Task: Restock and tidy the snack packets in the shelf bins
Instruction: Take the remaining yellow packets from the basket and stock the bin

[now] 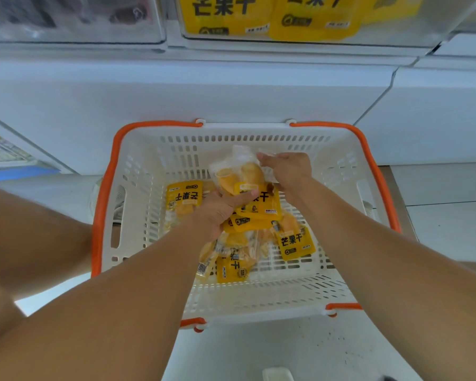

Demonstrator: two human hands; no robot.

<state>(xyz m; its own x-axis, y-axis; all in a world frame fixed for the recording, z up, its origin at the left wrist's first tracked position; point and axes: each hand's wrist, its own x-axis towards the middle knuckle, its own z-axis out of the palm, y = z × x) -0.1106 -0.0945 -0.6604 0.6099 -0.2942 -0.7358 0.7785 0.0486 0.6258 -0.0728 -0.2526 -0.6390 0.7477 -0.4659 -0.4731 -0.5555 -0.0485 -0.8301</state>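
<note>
A white basket (176, 149) with orange handles stands on the floor below me, holding several yellow dried-mango packets (296, 242). My left hand (220, 210) grips a small stack of these packets (259, 207) over the basket's middle, thumb across the top one. My right hand (289, 169) pinches the clear upper end of a packet (238, 174) standing on that stack. Above, a clear shelf bin (412, 31) shows more of the same yellow packets (226, 15) behind its front.
A white shelf base (176, 92) runs behind the basket. Another clear bin (74, 20) with darker goods sits at the upper left. My bare knee (33, 229) is at the left of the basket. Pale floor tiles (437, 215) lie to the right.
</note>
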